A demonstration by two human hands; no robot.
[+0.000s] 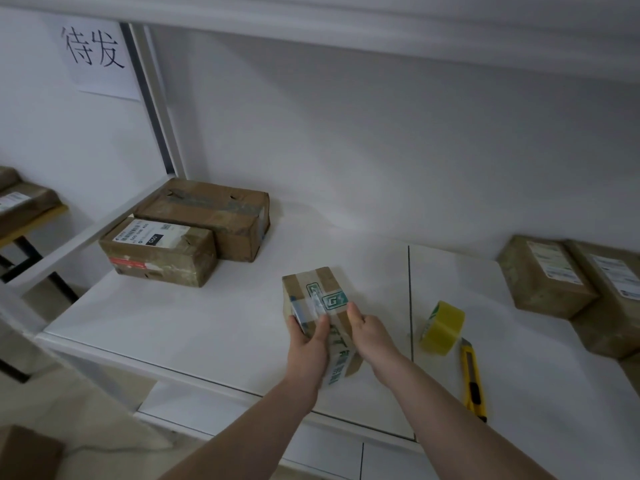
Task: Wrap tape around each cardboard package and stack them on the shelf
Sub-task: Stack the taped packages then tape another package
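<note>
A small cardboard package [317,289] with green-printed tape and clear tape across it stands on the white shelf [173,320], near the middle. My left hand [308,344] grips its left near side, thumb on top and fingers curled round the edge. My right hand [370,334] holds its right side, thumb pressed on the top face. A yellow tape roll [441,328] lies on the shelf to the right of the hands, and a yellow utility knife [472,375] lies just in front of the roll.
Two taped cardboard packages [162,252] [214,213] sit side by side at the shelf's back left. Two more labelled packages [543,277] [609,299] stand at the right. A paper sign [97,53] hangs on the wall. Another package [24,206] lies on a stand far left.
</note>
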